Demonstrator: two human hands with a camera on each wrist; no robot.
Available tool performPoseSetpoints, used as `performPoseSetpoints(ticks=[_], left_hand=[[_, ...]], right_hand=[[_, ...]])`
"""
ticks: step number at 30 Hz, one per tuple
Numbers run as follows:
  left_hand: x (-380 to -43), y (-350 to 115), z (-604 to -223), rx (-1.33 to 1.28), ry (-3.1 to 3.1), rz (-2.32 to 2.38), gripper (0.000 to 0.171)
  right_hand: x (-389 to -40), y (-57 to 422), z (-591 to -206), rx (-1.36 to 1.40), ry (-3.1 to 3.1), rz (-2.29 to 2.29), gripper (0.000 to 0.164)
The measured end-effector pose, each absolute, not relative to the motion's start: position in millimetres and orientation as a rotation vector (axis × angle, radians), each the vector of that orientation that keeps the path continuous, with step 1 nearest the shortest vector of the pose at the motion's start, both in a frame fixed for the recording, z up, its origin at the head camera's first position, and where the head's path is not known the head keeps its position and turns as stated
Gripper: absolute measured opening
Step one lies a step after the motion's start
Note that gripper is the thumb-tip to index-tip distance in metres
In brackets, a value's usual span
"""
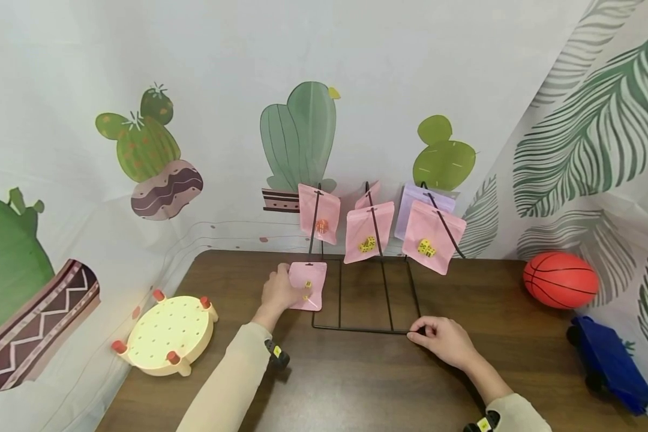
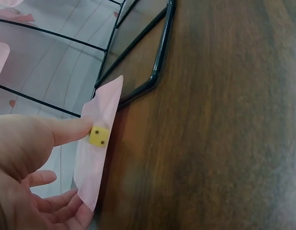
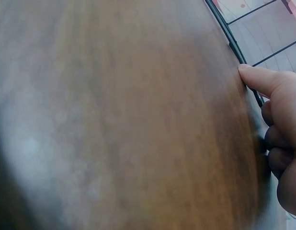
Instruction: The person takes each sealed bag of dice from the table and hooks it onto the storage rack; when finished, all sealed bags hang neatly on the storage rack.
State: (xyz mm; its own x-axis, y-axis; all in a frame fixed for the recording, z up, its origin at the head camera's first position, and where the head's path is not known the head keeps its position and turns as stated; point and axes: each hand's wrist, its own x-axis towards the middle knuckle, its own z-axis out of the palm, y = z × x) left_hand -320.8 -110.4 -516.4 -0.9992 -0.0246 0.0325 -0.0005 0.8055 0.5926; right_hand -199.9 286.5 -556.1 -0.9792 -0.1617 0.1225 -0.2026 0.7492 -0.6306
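In the head view my left hand (image 1: pixel 278 292) pinches the left side of a small pink zip pouch (image 1: pixel 317 276) with yellow dice inside. The left wrist view shows the thumb on the pouch (image 2: pixel 93 165) beside a yellow die (image 2: pixel 98 136). Its hang hole is at the tip of the left prong; I cannot tell whether the prong passes through. My right hand (image 1: pixel 445 342) pinches the front right corner of the black wire rack (image 1: pixel 362 330), thumb and forefinger on the bar (image 3: pixel 233 44). Pink pouches (image 1: pixel 369 222) and a purple pouch (image 1: pixel 410 197) hang on the rack's prongs.
On the wooden table (image 1: pixel 324 384), a pale yellow round toy stool (image 1: pixel 164 336) with red-tipped legs lies upside down at left. A red toy basketball (image 1: pixel 561 279) and a blue wheeled toy bin (image 1: pixel 607 360) are at right. A cactus-print cloth (image 1: pixel 221 150) stands behind.
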Motion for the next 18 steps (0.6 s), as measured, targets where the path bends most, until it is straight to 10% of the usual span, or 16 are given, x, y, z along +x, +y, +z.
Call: performPoseSetpoints(ticks=[9, 18], left_hand=[[-316, -116, -521, 0.003, -2.900, -1.207, 0.103], [-310, -119, -515, -0.061, -2.765, -1.325, 0.071]], right_hand=[[-200, 287, -558, 0.287, -2.877, 1.047, 0.012], [-201, 287, -558, 0.301, -2.878, 1.045, 0.012]])
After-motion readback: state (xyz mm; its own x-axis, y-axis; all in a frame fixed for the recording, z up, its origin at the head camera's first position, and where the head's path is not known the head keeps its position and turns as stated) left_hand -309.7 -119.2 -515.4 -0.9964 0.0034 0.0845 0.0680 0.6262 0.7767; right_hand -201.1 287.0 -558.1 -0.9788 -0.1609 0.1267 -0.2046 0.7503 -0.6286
